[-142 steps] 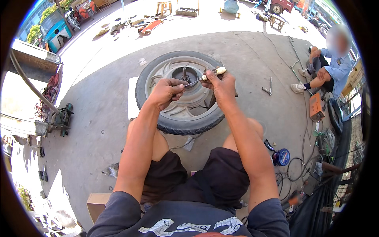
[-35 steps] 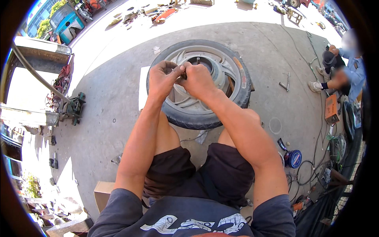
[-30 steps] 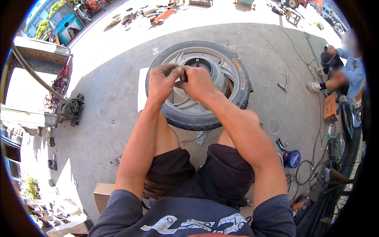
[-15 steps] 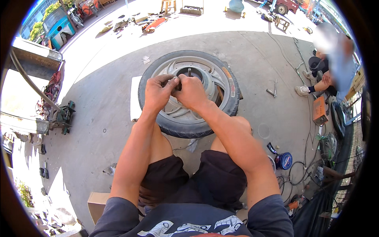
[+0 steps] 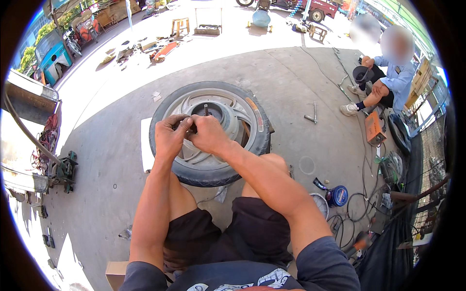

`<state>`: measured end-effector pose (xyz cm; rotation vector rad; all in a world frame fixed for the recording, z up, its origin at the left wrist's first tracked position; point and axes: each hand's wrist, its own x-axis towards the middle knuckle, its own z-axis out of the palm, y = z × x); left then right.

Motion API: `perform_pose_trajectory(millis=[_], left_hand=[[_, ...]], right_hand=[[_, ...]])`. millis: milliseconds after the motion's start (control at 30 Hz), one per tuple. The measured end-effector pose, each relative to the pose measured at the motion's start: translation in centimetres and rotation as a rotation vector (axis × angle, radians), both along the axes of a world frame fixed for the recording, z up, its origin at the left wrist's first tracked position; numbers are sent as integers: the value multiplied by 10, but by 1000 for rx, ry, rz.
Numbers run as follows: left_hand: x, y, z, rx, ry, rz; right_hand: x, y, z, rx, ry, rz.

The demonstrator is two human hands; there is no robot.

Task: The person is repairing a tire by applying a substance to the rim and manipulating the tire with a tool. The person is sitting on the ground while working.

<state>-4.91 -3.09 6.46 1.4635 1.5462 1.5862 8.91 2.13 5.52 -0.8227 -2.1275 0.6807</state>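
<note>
Wheel (image 5: pixel 236 127) face up beyond the knees, white board (image 5: pixel 146 150) poking out past its left edge. What bears the wheel mostly hidden.

Left hand (image 5: pixel 170 138) over the wheel's left edge, fingers curled, thumb against them. Right hand (image 5: pixel 209 136) in front of the hub, fingertips turned inward, meeting the left's. Small dark something maybe pinched between; cannot tell. Touching the wheel or just above it: cannot tell.

Progress, as judged: tyre (image 5: pixel 208 179) seated on the rim; hub (image 5: pixel 221 110) uncovered, shaft (image 5: pixel 206 109) upright in it. Fingerwork looks unfinished; what remains, not readable.

Off the wheel's right edge, on the floor: L-shaped tool (image 5: pixel 313 117); nearer, blue tub (image 5: pixel 336 196).
</note>
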Motion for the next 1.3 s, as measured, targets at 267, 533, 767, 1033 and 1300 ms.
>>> perform_pose_trajectory(millis=[267,533,767,1033,1300], left_hand=[[3,4,-1,-13,71,57],[2,2,-3,28,23,-38],[-1,3,-2,-69,30,0],[3,4,-7,74,12,-33],[-2,4,-8,17,31,-6]], right_hand=[[3,3,-6,-6,-18,-32],[7,6,-7,-43,36,53],[7,3,-7,-19,-18,-28],[4,8,-16,3,39,13],[3,4,-12,42,28,-33]])
